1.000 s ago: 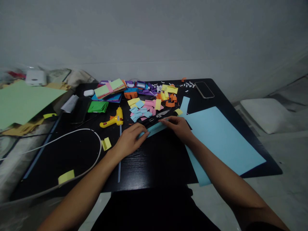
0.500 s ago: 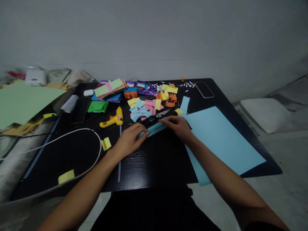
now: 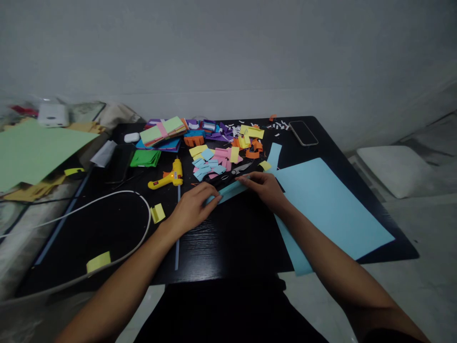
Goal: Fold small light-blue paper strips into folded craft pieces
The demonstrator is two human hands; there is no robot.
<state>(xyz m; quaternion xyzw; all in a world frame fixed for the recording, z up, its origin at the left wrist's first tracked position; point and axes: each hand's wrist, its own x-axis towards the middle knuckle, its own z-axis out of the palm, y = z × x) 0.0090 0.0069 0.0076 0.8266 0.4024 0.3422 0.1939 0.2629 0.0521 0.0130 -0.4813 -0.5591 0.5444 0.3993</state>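
A narrow light blue paper strip (image 3: 232, 191) with a lengthwise crease lies low over the black table. My left hand (image 3: 194, 205) is closed on its left end, thumb and fingers pressed together. At the other end my right hand (image 3: 264, 187) pinches the strip between thumb and fingers. Just behind the strip lies a pair of scissors (image 3: 243, 168) with dark handles, blades pointing right. Large light blue sheets (image 3: 328, 205) lie partly under my right forearm. Cut pieces of blue paper (image 3: 205, 170) are heaped beyond the scissors.
A yellow glue gun (image 3: 171, 176) lies left of my left hand, near a looped white cable (image 3: 148, 216). Folded green paper (image 3: 145, 158), a bundle of coloured paper (image 3: 164, 131) and orange scraps (image 3: 253, 154) sit farther back. A phone (image 3: 303, 133) lies at the back right.
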